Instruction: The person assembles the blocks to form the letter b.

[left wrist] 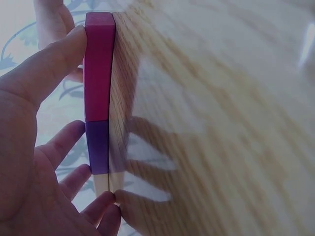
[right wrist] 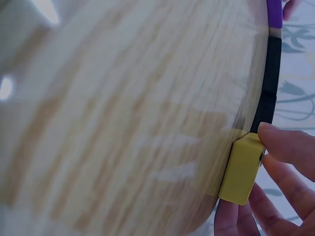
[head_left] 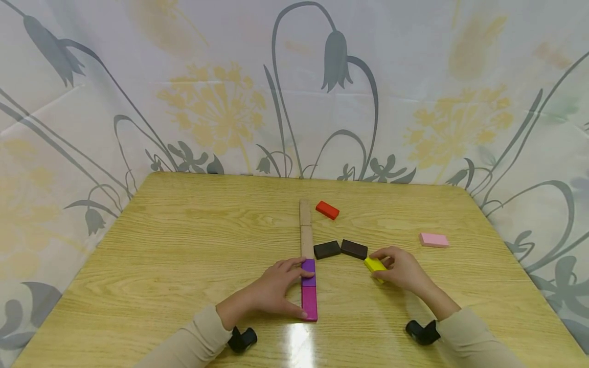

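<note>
A straight row of blocks runs away from me: a magenta block (head_left: 310, 304) nearest, then a purple block (head_left: 309, 282), then two tan blocks (head_left: 306, 241). My left hand (head_left: 275, 289) lies along the row's left side, fingers spread; its thumb touches the magenta block and some fingertips touch the purple one. From the row a black block (head_left: 327, 250) and a dark brown block (head_left: 354, 249) curve to the right. At that curve's near end my right hand (head_left: 400, 268) pinches a yellow block (right wrist: 241, 169) between thumb and fingers, one end close to the dark brown block.
A red block (head_left: 327, 210) lies right of the tan blocks' far end. Farther right sits a pink block (head_left: 433, 240). The wooden table (head_left: 184, 225) meets a flower-patterned curtain (head_left: 221, 102) at its back edge. A black device shows at each wrist.
</note>
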`<state>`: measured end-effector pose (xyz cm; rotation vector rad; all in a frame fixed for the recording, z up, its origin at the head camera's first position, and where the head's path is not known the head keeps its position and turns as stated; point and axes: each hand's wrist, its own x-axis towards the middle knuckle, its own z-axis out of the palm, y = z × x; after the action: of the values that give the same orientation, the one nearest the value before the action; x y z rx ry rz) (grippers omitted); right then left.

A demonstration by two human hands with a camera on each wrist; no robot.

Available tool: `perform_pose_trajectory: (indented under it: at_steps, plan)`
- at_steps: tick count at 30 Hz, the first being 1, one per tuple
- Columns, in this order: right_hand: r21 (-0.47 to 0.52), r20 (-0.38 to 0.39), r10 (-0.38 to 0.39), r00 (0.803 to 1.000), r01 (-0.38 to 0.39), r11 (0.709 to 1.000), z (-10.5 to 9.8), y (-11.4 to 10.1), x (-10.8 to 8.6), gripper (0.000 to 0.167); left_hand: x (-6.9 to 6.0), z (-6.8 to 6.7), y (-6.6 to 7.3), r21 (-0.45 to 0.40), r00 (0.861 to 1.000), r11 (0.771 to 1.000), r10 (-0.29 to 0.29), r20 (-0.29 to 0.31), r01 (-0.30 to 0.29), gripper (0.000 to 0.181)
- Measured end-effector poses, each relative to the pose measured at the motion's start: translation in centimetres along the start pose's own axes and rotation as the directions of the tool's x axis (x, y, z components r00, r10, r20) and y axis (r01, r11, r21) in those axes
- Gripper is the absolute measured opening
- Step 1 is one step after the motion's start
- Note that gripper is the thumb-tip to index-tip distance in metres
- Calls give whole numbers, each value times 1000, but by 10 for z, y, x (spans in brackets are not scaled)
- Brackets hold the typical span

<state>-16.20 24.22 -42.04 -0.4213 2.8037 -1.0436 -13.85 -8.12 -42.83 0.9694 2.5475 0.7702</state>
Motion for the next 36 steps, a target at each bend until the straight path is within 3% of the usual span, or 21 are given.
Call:
perform_pose_trajectory:
  at_steps: [19,36]
  plan:
    - [18,9,34,999,-34,999,0,-3,1,39,0,0,-2,0,1000,1000,-4,8,4,77]
    - [-48,-147,26,989,-33,998,-20,11,4,33,0,0,-1,3,1000,1000,6,-2,-6,76]
